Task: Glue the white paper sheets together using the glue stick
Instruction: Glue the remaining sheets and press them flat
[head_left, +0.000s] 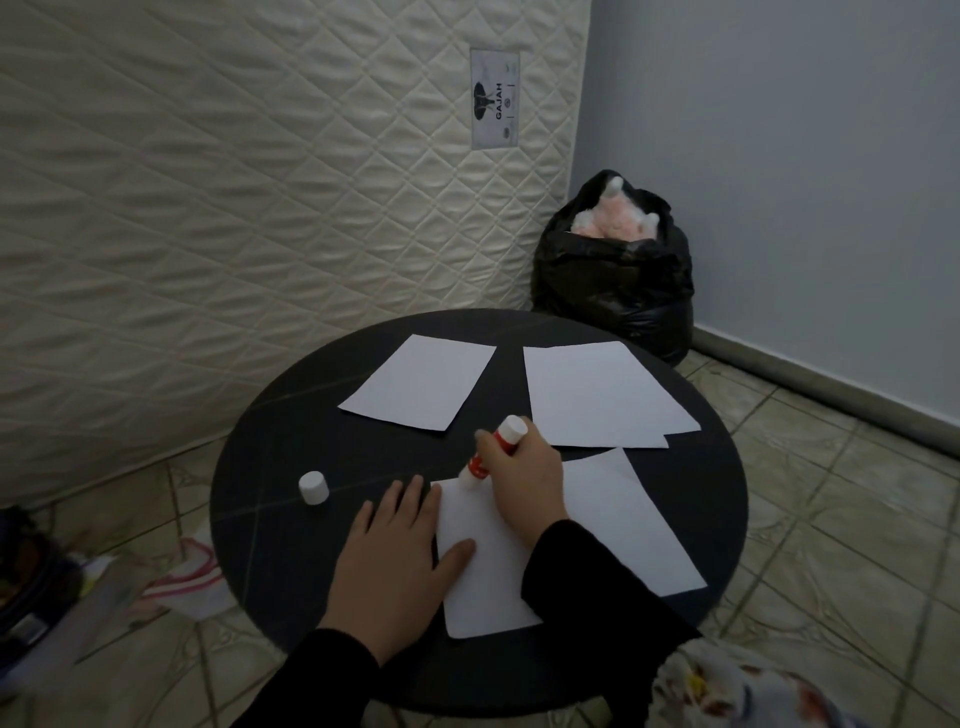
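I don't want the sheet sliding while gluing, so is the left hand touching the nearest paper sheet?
Touching. The head view shows the left hand lying flat, its thumb and finger edge resting on the left edge of the nearest paper sheet while the right hand works the glue stick.

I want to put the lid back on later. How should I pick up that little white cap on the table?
Pinch the white cap round its curved side wall, coming straight down from above with thumb and finger. It stands upright and alone on the round black table, left of the left hand, so nothing blocks the grip. It looks small and light, so a gentle pinch should do.
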